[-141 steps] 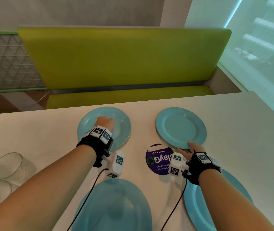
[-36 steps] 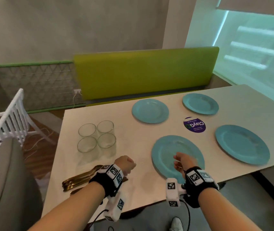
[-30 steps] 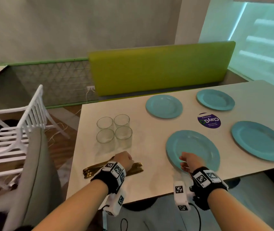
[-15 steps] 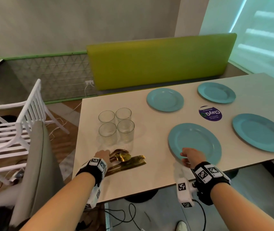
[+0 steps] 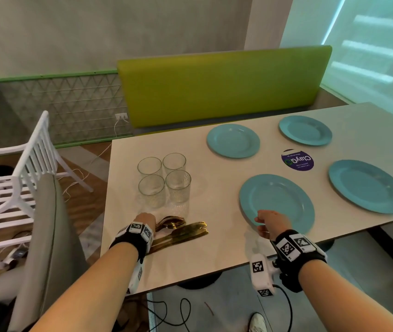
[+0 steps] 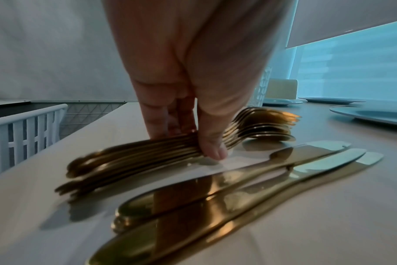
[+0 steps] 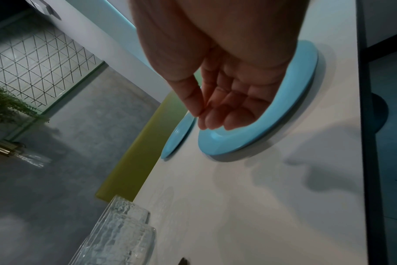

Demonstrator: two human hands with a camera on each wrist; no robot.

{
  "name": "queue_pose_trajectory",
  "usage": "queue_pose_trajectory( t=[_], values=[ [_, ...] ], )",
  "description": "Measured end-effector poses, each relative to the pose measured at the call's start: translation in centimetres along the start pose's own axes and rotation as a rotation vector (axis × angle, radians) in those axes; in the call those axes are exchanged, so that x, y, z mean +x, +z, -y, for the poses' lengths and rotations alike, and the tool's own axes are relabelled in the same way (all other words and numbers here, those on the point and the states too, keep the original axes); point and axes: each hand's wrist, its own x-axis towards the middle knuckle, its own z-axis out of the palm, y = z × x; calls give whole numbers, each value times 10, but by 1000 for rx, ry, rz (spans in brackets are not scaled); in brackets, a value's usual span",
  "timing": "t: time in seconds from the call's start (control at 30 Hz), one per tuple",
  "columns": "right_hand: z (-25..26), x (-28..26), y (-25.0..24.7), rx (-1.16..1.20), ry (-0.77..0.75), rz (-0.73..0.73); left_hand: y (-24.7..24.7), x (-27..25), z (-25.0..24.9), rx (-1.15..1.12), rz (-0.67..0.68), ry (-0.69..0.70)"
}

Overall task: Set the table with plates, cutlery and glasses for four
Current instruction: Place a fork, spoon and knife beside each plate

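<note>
Several blue plates lie on the white table (image 5: 214, 255); the nearest plate (image 5: 277, 202) is by the front edge. Several clear glasses (image 5: 164, 180) stand grouped at the left. Gold cutlery lies in front of them: a stack of spoons (image 5: 170, 222) (image 6: 256, 127) and several knives (image 5: 186, 233) (image 6: 238, 184). My left hand (image 5: 145, 221) (image 6: 190, 141) pinches the spoon handles between thumb and fingers, low on the table. My right hand (image 5: 271, 222) (image 7: 218, 111) hovers over the near plate's rim (image 7: 256, 139), fingers loosely curled, holding nothing.
A green bench (image 5: 221, 85) runs behind the table. At the left stand a white slatted chair (image 5: 13, 183) and a grey chair back (image 5: 47, 236). A purple round sticker (image 5: 297, 160) sits among the plates. Cables lie on the floor (image 5: 174, 310) under the table's front edge.
My view pulled back from the far plates to the table's near left corner. My left hand moved left onto the cutlery and took hold of the spoon handles. My right hand stayed by the near plate.
</note>
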Motion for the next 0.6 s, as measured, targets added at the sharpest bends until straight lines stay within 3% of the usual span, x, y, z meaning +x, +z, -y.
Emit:
queue_pose_trajectory(
  t=[0.6],
  values=[
    [7,-10,6,-53,-35,7,-17,-6,-18,-31,-83,142]
  ],
)
